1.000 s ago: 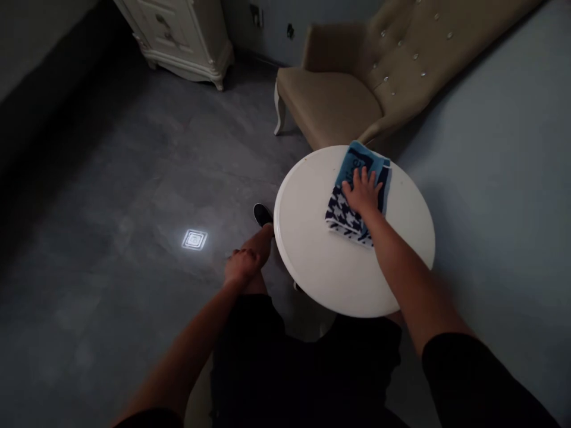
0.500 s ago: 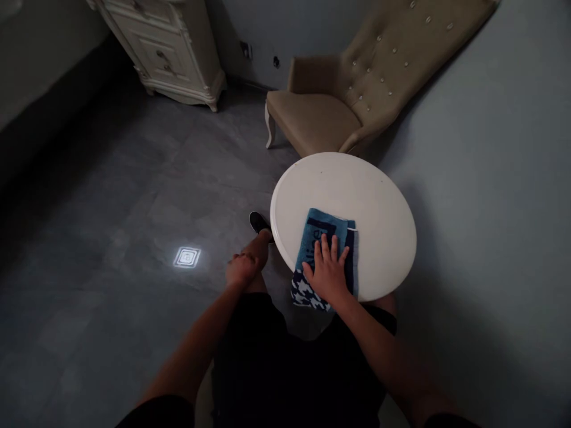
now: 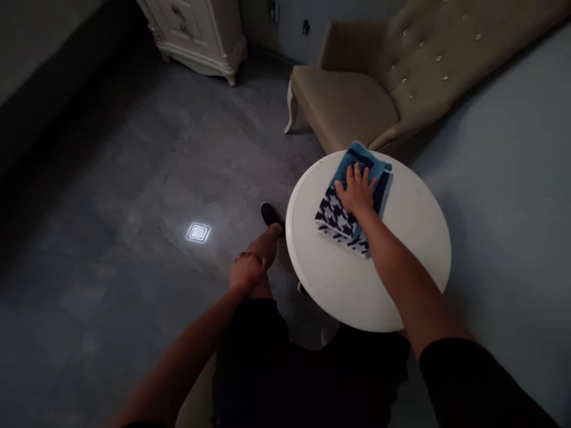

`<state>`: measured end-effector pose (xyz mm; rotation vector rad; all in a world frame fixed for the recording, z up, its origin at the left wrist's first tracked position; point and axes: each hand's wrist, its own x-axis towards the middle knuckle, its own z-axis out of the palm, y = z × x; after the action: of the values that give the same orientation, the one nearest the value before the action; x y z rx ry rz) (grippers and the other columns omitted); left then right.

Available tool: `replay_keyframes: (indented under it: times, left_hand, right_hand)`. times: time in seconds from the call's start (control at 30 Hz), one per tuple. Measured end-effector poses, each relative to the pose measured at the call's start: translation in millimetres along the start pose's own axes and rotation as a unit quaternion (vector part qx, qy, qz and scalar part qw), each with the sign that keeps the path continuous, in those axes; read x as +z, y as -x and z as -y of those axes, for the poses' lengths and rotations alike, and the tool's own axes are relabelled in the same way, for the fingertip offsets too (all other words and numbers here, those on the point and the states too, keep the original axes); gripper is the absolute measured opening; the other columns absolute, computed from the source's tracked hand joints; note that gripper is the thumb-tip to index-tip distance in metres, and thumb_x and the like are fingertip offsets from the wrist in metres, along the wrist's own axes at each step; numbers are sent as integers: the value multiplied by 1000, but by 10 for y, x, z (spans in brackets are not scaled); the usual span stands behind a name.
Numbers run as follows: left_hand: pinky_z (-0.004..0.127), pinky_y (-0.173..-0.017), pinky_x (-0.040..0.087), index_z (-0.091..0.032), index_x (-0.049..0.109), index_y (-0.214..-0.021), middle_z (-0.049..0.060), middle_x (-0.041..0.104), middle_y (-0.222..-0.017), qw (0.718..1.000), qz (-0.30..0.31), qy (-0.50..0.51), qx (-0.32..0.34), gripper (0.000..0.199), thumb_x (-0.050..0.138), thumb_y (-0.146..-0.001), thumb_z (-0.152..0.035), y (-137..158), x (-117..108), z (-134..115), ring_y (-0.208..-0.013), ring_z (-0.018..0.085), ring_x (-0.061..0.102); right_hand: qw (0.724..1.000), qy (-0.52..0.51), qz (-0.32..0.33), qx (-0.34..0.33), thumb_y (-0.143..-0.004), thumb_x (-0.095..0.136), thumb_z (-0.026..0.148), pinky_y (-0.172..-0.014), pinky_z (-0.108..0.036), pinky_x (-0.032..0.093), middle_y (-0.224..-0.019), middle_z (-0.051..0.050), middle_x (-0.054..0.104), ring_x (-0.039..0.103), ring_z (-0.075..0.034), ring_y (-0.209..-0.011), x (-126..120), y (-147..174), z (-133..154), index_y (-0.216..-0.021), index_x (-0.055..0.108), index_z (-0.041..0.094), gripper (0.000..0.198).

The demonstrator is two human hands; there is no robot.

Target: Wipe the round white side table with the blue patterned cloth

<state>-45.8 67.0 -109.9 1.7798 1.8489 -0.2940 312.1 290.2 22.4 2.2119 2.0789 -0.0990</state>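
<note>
My right hand [image 3: 358, 189] lies flat on a folded towel [image 3: 339, 209], its fingers spread. Blue and dark navy, the towel has a white houndstooth pattern on its near part, with some layers fanned out at the near edge. It rests on a round white table [image 3: 339, 294], toward the far side, its far corner reaching the rim. Lettering on the blue part is mostly hidden under my fingers. My left hand [image 3: 246, 270] rests on my left knee, fingers curled over it, away from the towel.
Behind the table stands a tan tufted armchair [image 3: 343, 110]. A white carved cabinet [image 3: 200, 35] is at the back wall, near wall sockets [image 3: 306, 27]. A bright square light patch [image 3: 198, 232] falls on the grey floor [image 3: 111, 285]. My dark shoe [image 3: 270, 214] is beside the table.
My right hand and the towel beneath it have moved away from me, from the table's near edge to its far side. My left hand stays on the knee. The view has shifted slightly.
</note>
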Motion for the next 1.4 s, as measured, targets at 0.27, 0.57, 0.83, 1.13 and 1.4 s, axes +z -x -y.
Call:
replay_keyframes:
  times: [0.27, 0.57, 0.83, 1.13, 1.4]
  left_hand:
    - [44, -104, 61, -19, 88, -128, 18, 84, -128, 1000, -8, 10, -19, 54, 45, -112, -49, 6, -57, -5, -132, 37, 73]
    - [50, -109, 60, -14, 84, -140, 25, 82, -134, 1000, 7, 2, -14, 63, 39, -113, -48, 25, -55, -60, -134, 42, 72]
    - [44, -111, 58, -18, 79, -151, 22, 81, -140, 999, -2, 19, -28, 60, 44, -113, -49, 172, -76, -97, -135, 38, 75]
    - [42, -107, 54, -6, 82, -135, 28, 79, -138, 999, -13, 37, -3, 57, 45, -117, -46, 196, -31, -87, -129, 38, 73]
    - [47, -106, 56, -8, 86, -128, 28, 81, -132, 999, 0, 36, 14, 54, 47, -115, -44, 83, -22, -18, -128, 41, 72]
  right_hand:
    - [999, 46, -1, 19, -117, 13, 67, -137, -79, 20, -190, -21, 12, 16, -44, -177, 1, -1129, -331, -190, 23, 12, 92]
    - [1000, -8, -12, -24, -118, 26, 58, -142, -74, 15, -191, -17, 11, 12, -44, -178, 47, 228, 120, -187, 31, 8, 86]
    - [996, -20, -10, -92, -116, 35, 62, -145, -71, 13, -190, -9, 7, 9, -43, -180, 239, 2351, 634, -185, 39, 11, 86]
    - [993, -34, -4, -116, -113, 40, 72, -146, -72, 17, -189, -2, 3, 7, -41, -181, 330, 2805, 893, -185, 43, 21, 89]
    - [999, -30, 0, -43, -117, 33, 63, -142, -77, 12, -191, -11, 12, 11, -46, -178, 83, 939, 692, -188, 34, 13, 87]
